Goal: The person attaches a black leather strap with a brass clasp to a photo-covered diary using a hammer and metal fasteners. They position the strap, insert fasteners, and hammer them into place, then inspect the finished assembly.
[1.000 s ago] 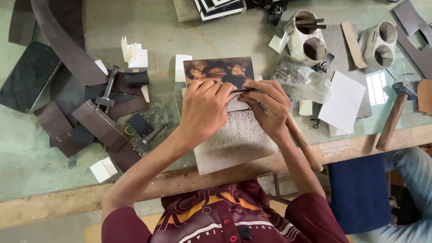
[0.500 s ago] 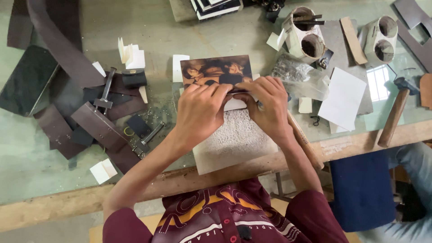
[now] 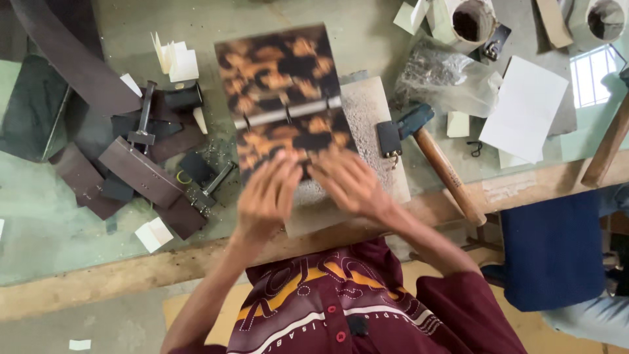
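Both hands are lying flat, fingers spread: the left hand (image 3: 267, 196) and right hand (image 3: 347, 183) are pressing the near edge of a brown mottled folder (image 3: 285, 98), seemingly steadying it on the grey slab (image 3: 377, 124). A hammer (image 3: 432, 157) is resting just right of them.

Tortoiseshell-print sheet (image 3: 283, 92), flat, metal strip across mid

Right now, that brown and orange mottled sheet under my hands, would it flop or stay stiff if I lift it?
The mottled sheet lies flat with straight edges, so probably fairly stiff. It looks thin, likely light. The metal strip across it may add some weight there.
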